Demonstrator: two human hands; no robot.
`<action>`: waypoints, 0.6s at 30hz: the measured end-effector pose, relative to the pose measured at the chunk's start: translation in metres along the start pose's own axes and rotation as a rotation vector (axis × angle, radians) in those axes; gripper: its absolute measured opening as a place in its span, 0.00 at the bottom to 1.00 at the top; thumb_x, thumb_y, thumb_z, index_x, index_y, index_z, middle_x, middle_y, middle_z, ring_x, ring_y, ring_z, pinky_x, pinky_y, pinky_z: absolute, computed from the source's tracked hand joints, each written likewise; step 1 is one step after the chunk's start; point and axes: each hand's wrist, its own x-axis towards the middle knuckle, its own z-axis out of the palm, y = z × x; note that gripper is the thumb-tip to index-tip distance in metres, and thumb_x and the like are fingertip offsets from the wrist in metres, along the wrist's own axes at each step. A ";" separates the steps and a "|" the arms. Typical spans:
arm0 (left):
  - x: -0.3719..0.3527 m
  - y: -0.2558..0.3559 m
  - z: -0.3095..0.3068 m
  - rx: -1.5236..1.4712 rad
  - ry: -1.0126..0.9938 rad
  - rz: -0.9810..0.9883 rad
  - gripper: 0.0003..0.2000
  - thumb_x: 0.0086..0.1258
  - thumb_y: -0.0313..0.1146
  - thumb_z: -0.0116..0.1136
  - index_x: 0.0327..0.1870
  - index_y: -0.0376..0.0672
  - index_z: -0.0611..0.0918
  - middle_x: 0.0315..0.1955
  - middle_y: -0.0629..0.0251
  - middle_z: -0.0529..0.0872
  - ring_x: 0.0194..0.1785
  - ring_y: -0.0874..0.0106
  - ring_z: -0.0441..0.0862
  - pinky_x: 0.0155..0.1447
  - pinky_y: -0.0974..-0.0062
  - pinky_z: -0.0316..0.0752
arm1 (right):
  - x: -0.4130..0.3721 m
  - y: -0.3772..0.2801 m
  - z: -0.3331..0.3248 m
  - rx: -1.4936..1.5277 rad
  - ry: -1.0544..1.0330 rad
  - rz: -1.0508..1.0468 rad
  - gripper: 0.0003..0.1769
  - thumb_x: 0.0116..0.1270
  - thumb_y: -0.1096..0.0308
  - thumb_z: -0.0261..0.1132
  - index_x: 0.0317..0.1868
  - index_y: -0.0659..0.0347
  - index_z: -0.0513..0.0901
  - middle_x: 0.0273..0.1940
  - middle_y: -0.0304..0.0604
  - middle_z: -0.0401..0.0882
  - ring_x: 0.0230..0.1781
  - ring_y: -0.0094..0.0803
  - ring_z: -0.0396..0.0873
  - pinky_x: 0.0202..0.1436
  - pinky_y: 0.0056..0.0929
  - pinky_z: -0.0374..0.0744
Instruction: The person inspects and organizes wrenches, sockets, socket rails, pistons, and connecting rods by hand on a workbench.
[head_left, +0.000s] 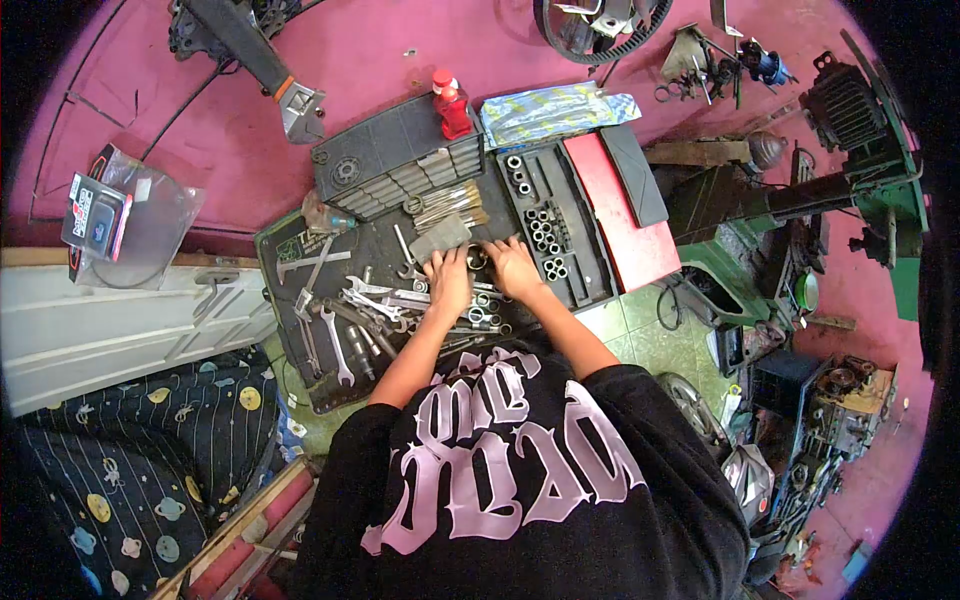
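A: what's nearest?
B: loose spanners [400, 298] on the black bench top [292, 268], long open-ended one [338, 345] off to the left. Lying at mixed angles, so I'd say laid out for reach, not sorted
A: hands?
B: left hand [448, 285] and right hand [514, 270] just beyond most of that pile, side by side, fingertips turned in. Metal ring [478, 259] sits between them, right fingers beside it. Reads like both are working one small spot
A: grip?
B: left: fingers bent down, can't tell if closed on anything. Right: fingers partly spread, can't tell if it has the ring
A: past that?
B: grey flat piece [440, 236] just ahead of left hand, thin tools [450, 205] bundled behind it. Socket case [590, 287] open on the right, sockets [543, 230] grouped upright, likely so sizes can be picked out
A: back?
B: drawer cabinet [400, 135] behind, red bottle [453, 115] upright on top, probably to save bench space. Big adjustable wrench [300, 108] farther off, against the pink surface [385, 40]
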 end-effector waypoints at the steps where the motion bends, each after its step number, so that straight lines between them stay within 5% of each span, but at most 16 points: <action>1: 0.002 -0.001 0.001 -0.011 -0.007 -0.029 0.36 0.61 0.30 0.75 0.74 0.44 0.76 0.63 0.58 0.83 0.68 0.53 0.72 0.72 0.49 0.62 | -0.001 -0.002 0.003 0.048 0.010 0.047 0.34 0.63 0.67 0.71 0.72 0.56 0.78 0.59 0.48 0.84 0.65 0.54 0.77 0.68 0.49 0.74; 7: 0.006 0.001 0.002 -0.006 0.045 -0.031 0.28 0.61 0.31 0.76 0.63 0.39 0.80 0.58 0.54 0.84 0.66 0.51 0.73 0.69 0.49 0.63 | -0.002 -0.011 0.009 0.045 0.034 0.110 0.34 0.63 0.59 0.77 0.68 0.59 0.78 0.55 0.50 0.84 0.62 0.55 0.76 0.64 0.50 0.74; 18: -0.006 0.009 -0.018 -0.175 0.234 -0.043 0.25 0.57 0.36 0.80 0.52 0.38 0.80 0.48 0.51 0.86 0.62 0.50 0.75 0.66 0.48 0.62 | -0.001 -0.021 -0.019 0.278 0.168 0.025 0.32 0.57 0.70 0.75 0.65 0.60 0.80 0.52 0.52 0.85 0.56 0.57 0.77 0.65 0.51 0.73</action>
